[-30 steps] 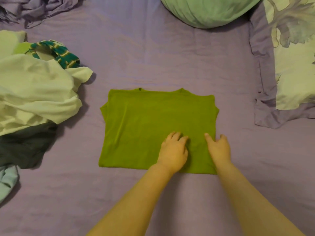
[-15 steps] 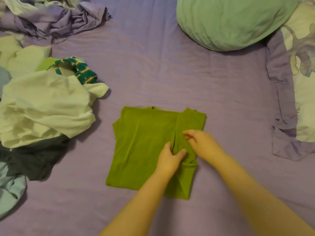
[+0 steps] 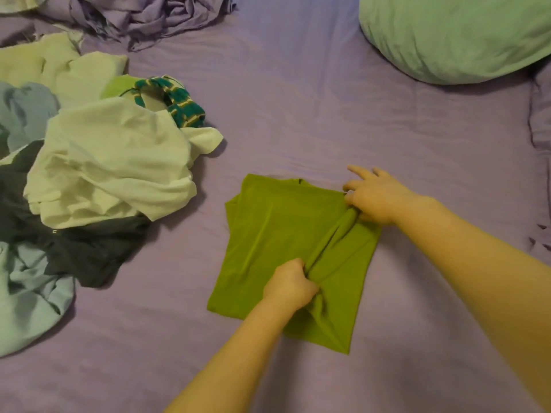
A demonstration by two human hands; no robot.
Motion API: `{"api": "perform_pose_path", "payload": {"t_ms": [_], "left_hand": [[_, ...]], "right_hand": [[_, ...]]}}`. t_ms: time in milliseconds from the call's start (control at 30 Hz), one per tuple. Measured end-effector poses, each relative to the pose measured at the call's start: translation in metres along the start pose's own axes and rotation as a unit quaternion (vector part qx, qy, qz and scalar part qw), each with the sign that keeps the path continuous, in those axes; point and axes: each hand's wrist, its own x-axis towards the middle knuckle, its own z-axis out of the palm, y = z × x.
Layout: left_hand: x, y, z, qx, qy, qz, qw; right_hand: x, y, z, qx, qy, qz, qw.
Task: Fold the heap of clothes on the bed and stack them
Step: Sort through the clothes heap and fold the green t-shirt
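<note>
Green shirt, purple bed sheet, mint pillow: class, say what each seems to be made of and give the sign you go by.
Green shirt: thin, soft knit, probably cotton jersey; matte, bunching into a ridge between the left hand and right hand.
Purple bed sheet: woven cloth, likely cotton; matte, fine creases.
Mint pillow: smooth woven cover over soft filling; rounded, puckered.

Purple bed sheet (image 3: 298, 99) w/ green pillow (image 3: 456, 34) top right, rumpled purple bedding (image 3: 143, 16) top left, dim light.
</note>
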Motion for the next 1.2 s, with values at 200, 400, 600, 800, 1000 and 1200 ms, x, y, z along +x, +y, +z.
{"api": "perform_pose_path", "payload": {"t_ms": [200, 400, 600, 800, 1000, 1200], "left_hand": [[-0.017, -0.029, -0.04, -0.017, 0.012, 0.01, 1.0], [-0.026, -0.065, -0.077, -0.057, 0.055, -0.011, 0.997], [-0.016, -0.103, -0.092, -0.059, 0.077, -0.042, 0.994], [0.002, -0.119, -0.097, 0.062, 0.1, -0.036, 0.992], [0.034, -0.105, -0.097, -0.028, 0.14, 0.01, 0.99], [0.062, -0.07, -0.102, -0.206, 0.164, -0.078, 0.962]], "right_hand": [[0.01, -0.028, -0.043, 0.058, 0.117, -0.004, 0.991], [0.043, -0.097, -0.08, 0.13, 0.216, -0.031, 0.967], [0.079, -0.136, -0.091, 0.13, 0.23, 0.01, 0.964], [0.111, -0.152, -0.078, 0.152, 0.238, 0.031, 0.959], [0.072, -0.154, -0.017, 0.323, 0.296, 0.234, 0.868], [0.01, -0.171, 0.053, 0.536, 0.223, 0.357, 0.732]]}}
